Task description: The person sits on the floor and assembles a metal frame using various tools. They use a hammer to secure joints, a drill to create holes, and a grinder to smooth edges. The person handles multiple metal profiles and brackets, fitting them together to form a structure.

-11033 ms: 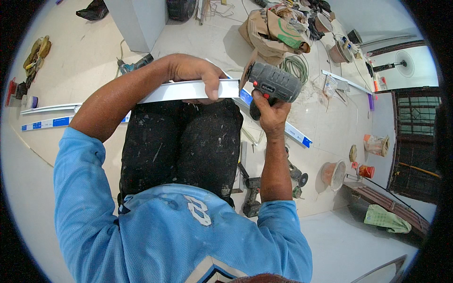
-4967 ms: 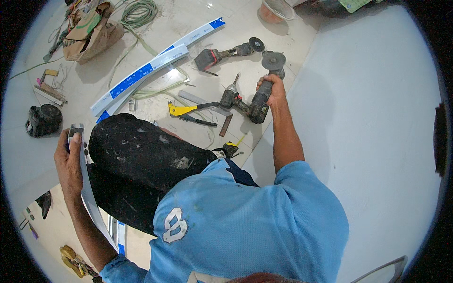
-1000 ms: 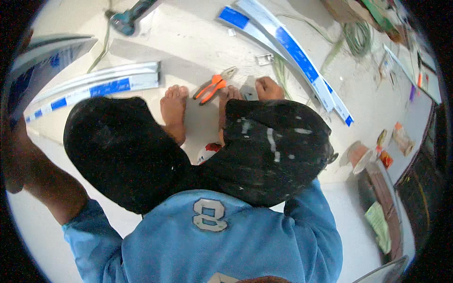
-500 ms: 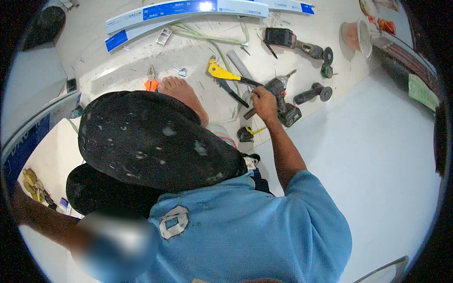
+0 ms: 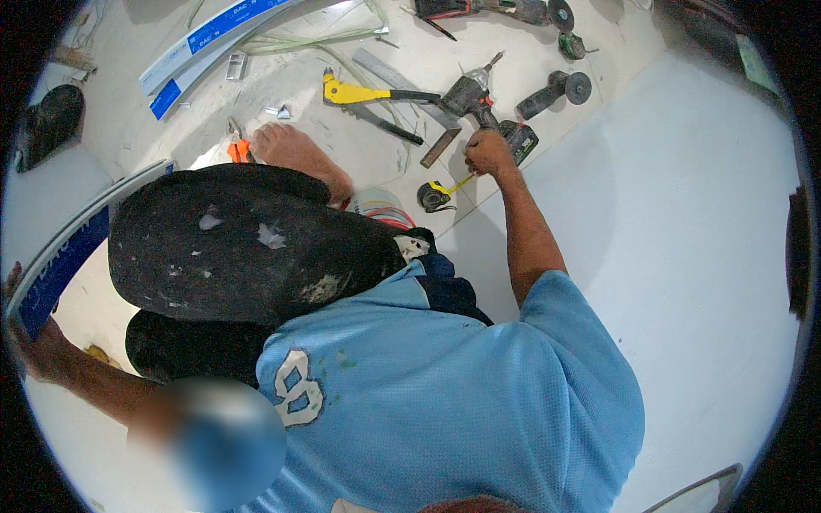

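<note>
At the far left my left hand (image 5: 39,349) is closed around a long profile strip with blue film (image 5: 64,274). One finger shows over its outer edge. My right hand (image 5: 489,154) is down by the floor with its fingers curled in, at the grip and battery end of a cordless drill (image 5: 469,92). What those fingers hold, if anything, is hidden. Nearer me, a black tape measure (image 5: 433,197) has its yellow blade partly out toward that hand. A short brown metal bar (image 5: 440,148) lies just left of it. Beyond the bar rests a yellow hand riveter (image 5: 355,91), its handles spread.
Orange-handled pliers (image 5: 239,150) lie beside my bare foot (image 5: 295,156). Blue-and-white profiles (image 5: 209,38) and a greenish strip (image 5: 299,41) lie farther off. An angle grinder (image 5: 539,13) and a dark disc tool (image 5: 556,94) are at the far right. A pail (image 5: 376,203) stands behind my knee.
My right hand has left the riveter's handle end and moved right and nearer me, to the drill's lower end. The view has shifted, bringing more of my left hand and its profile into sight.
</note>
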Demonstrator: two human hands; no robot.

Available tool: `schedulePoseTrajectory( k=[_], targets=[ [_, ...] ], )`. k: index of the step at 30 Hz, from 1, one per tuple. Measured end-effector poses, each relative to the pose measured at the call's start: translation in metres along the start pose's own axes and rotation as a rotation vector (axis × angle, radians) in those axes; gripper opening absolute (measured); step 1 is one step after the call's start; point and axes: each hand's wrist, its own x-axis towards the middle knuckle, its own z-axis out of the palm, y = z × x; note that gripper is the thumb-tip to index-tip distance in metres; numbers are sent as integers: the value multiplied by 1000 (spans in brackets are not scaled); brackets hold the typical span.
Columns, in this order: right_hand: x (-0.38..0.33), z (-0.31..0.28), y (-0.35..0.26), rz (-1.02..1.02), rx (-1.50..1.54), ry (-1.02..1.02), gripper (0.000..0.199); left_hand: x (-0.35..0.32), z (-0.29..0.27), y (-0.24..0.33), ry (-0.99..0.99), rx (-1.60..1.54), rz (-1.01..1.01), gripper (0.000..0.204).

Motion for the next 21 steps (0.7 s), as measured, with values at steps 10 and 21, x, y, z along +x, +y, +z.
schedulePoseTrajectory(
  k=[10,21],
  targets=[
    [-16,33,-85,-167,158,129,31,-30,-45,-3,-67,-168,52,78],
    [24,-33,-314,-562,-955,-618,30,-75,-78,0,5,-311,29,73]
  ],
)
